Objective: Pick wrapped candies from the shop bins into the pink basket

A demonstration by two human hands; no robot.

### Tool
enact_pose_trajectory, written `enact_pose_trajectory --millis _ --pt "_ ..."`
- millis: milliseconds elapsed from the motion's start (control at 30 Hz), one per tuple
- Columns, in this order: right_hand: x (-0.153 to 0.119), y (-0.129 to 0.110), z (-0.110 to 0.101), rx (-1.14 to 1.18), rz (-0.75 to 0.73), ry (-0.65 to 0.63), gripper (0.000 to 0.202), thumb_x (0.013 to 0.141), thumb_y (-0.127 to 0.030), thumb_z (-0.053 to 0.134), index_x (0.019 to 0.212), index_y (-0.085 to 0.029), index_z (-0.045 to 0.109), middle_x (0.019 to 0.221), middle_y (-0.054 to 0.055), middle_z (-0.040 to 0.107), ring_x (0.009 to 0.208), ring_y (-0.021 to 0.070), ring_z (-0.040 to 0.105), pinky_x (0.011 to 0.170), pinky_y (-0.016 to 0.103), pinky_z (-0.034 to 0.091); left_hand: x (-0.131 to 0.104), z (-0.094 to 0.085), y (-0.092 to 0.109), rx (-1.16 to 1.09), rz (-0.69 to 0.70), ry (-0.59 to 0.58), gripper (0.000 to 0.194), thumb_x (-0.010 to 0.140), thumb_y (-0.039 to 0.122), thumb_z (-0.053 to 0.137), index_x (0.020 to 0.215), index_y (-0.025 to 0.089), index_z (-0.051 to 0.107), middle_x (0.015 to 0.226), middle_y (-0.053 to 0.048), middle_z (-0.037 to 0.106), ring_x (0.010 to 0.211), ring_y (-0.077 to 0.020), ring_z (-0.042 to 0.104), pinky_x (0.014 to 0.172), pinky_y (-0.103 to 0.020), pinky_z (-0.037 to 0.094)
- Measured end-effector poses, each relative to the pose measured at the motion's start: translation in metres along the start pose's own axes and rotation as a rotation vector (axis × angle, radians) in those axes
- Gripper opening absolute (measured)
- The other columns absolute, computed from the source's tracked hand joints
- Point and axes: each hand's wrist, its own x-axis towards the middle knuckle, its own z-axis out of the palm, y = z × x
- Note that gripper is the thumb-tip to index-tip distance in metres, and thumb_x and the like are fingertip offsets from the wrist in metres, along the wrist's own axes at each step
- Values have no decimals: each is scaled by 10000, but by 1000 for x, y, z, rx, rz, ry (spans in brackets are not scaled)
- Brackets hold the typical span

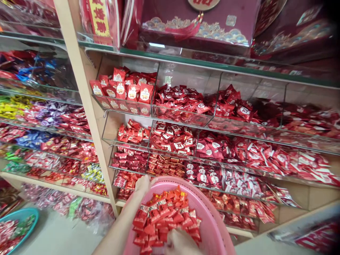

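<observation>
A round pink plastic basket holds many small red-wrapped candies, with a few orange ones near its far side. My left hand grips the basket's far left rim, its fingers closed over the edge. Low inside the basket, my right hand is pushed in among the candies with its fingers curled. It is slightly blurred, and whatever lies under the fingers is hidden.
Tilted shelves with clear dividers hold red packets, dark red packets and other sweets ahead. A wooden post stands left. Gift boxes fill the glass shelf above. A teal basin sits lower left.
</observation>
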Motion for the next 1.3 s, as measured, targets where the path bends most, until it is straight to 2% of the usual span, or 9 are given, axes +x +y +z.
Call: enact_pose_trajectory --millis 67,200,300,367,433,600,767,1100,1300 --pt "-3 -10 -30 -71 -30 123 189 714 -344 589 649 -180 657 639 19 647 618 154 579 542 221 364 0 0 0 -5 -4 5 496 783 622 395 818 193 642 915 -128 693 865 -252 647 698 -295 467" --pt "-6 -32 -112 -13 -234 402 236 831 -319 445 781 -189 635 625 8 629 582 136 561 538 219 366 0 -1 0 -13 1 27 491 783 621 397 803 197 644 891 -123 697 871 -253 646 707 -301 465" --pt "-2 -39 -167 -38 -394 744 228 865 -277 404 926 -189 606 798 34 641 678 145 581 639 245 417 0 -1 0 -22 -5 21 481 781 616 403 823 200 642 904 -126 695 871 -260 646 692 -304 465" --pt "5 -39 -193 -114 -427 931 239 869 -253 402 1010 -190 585 929 57 613 704 147 580 683 263 432 -1 -2 0 -23 -2 15 480 781 618 403 813 201 639 897 -124 695 870 -267 646 686 -307 464" --pt "15 -36 -210 -182 -417 1006 257 865 -246 419 1065 -192 570 1014 73 578 683 142 574 690 273 442 -1 -3 0 -23 8 18 484 781 621 400 796 198 635 888 -123 695 871 -270 646 686 -310 463" --pt "43 -25 -223 -239 -414 979 242 845 -241 480 1061 -194 579 1050 78 560 714 151 572 730 296 447 -2 -4 -1 -39 22 32 463 788 598 413 800 189 628 886 -127 694 855 -265 649 685 -307 459" --pt "51 -29 -225 -205 -416 948 163 851 -215 472 911 -199 622 957 55 597 829 166 580 750 274 425 -2 -4 -1 -49 22 28 516 769 648 399 805 187 627 872 -132 696 853 -274 649 678 -312 457" --pt "43 -33 -231 -158 -502 974 184 863 -202 444 829 -199 624 879 45 611 805 161 584 739 268 415 0 -3 -3 -18 39 29 527 778 651 380 805 187 627 867 -142 696 865 -277 649 677 -312 463" --pt "14 -41 -231 -63 -622 1028 203 870 -249 441 837 -200 635 879 58 627 789 172 578 693 274 425 1 -3 -2 -2 31 29 521 795 630 368 817 182 632 877 -140 698 869 -268 651 697 -310 465"
